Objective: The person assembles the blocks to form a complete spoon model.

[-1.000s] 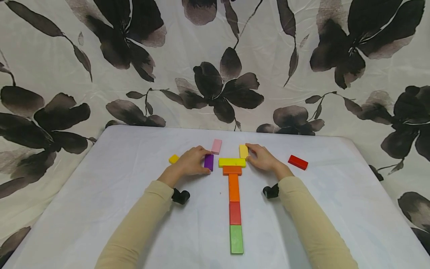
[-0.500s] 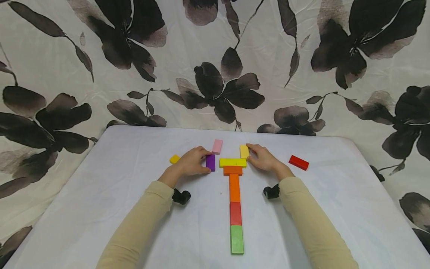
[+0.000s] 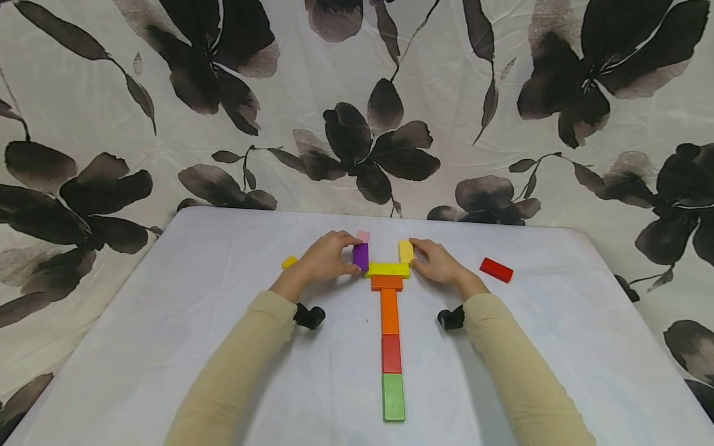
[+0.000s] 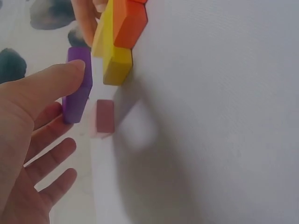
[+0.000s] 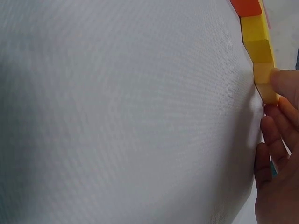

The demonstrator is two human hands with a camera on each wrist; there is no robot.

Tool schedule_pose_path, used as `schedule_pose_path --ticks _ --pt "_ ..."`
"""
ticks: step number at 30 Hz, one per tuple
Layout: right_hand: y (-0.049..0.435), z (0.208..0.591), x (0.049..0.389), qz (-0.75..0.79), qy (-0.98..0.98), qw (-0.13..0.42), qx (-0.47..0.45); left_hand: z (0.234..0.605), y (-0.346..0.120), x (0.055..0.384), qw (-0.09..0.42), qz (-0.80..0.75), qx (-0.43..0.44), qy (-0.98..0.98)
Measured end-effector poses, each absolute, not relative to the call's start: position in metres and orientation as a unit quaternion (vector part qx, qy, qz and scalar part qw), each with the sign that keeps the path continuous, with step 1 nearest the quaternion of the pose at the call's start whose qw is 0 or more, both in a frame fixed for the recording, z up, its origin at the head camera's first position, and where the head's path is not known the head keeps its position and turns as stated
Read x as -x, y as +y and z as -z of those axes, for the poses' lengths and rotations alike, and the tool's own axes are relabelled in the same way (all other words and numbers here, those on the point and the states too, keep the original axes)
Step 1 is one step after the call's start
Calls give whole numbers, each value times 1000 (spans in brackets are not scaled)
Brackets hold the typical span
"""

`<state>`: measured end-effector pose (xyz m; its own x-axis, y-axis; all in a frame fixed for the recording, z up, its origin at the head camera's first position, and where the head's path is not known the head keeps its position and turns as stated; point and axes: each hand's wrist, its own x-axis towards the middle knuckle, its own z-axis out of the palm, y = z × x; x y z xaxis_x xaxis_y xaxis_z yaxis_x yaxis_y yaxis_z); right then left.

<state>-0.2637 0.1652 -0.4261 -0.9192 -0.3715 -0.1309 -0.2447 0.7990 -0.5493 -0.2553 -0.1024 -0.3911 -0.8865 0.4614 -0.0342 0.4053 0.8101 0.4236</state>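
My left hand (image 3: 328,255) pinches a purple block (image 3: 361,256) between thumb and fingers, close to the left end of the bright yellow crossbar block (image 3: 388,269). In the left wrist view the purple block (image 4: 77,86) is lifted off the table. My right hand (image 3: 435,260) pinches a pale yellow block (image 3: 406,251) that stands off the crossbar's right end on its far side. A pink block (image 3: 364,236) lies behind the purple one, partly hidden by it. Below the crossbar come a short orange block (image 3: 386,282), a long orange block (image 3: 389,311), a red block (image 3: 391,354) and a green block (image 3: 393,397) in line.
A loose red block (image 3: 496,270) lies to the right of my right hand. Behind my left hand, a yellow block (image 3: 289,261) is partly covered. The white table (image 3: 167,347) ends at the back against a flower-patterned cloth (image 3: 251,136).
My left hand has moved the purple block right and up in the head view, toward the crossbar's left end, now covering part of the pink block. My right hand stays in place.
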Motion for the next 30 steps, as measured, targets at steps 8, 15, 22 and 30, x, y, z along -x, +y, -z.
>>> schedule_pose_path --ticks 8,15,22,30 --pt "166 425 263 273 941 113 165 394 -85 261 46 -226 -204 952" --pt "166 425 263 268 941 111 173 400 -75 268 16 -250 -197 948" --pt "166 426 263 274 940 109 171 406 -70 274 25 -253 -199 946" --pt "166 427 263 276 941 107 164 411 -67 278 44 -229 -202 951"
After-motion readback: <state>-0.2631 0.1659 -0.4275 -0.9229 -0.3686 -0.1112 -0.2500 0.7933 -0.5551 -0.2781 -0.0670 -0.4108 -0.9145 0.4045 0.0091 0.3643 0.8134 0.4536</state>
